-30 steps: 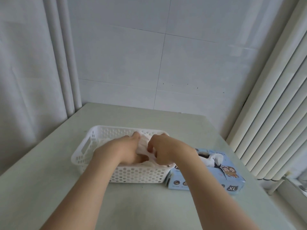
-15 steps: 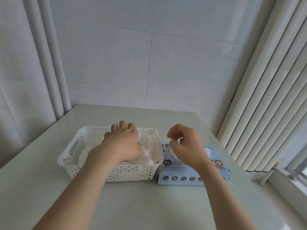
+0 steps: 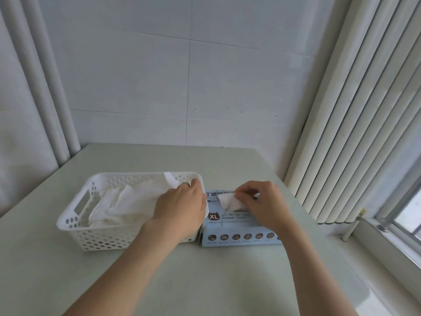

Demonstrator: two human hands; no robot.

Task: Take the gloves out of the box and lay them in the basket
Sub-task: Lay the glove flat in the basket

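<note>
A white perforated basket [image 3: 75, 221] stands left of centre on the table, with several white gloves [image 3: 127, 204] laid flat in it. Against its right wall lies the blue glove box [image 3: 237, 238], marked XL. My left hand [image 3: 182, 208] rests on the gloves at the basket's right end; most of its fingers are hidden behind its back. A glove corner sticks up by its fingertips. My right hand [image 3: 262, 204] is over the box top and pinches a white glove [image 3: 230, 201] that is partly out of the opening.
The pale green table [image 3: 205, 281] meets a tiled wall at the back. A curtain hangs on the left. A white ribbed radiator [image 3: 355, 137] and a window sill run along the right.
My right hand left the basket, went right to the box and took hold of a glove there. My left hand slid to the basket's right end. The view tilted down.
</note>
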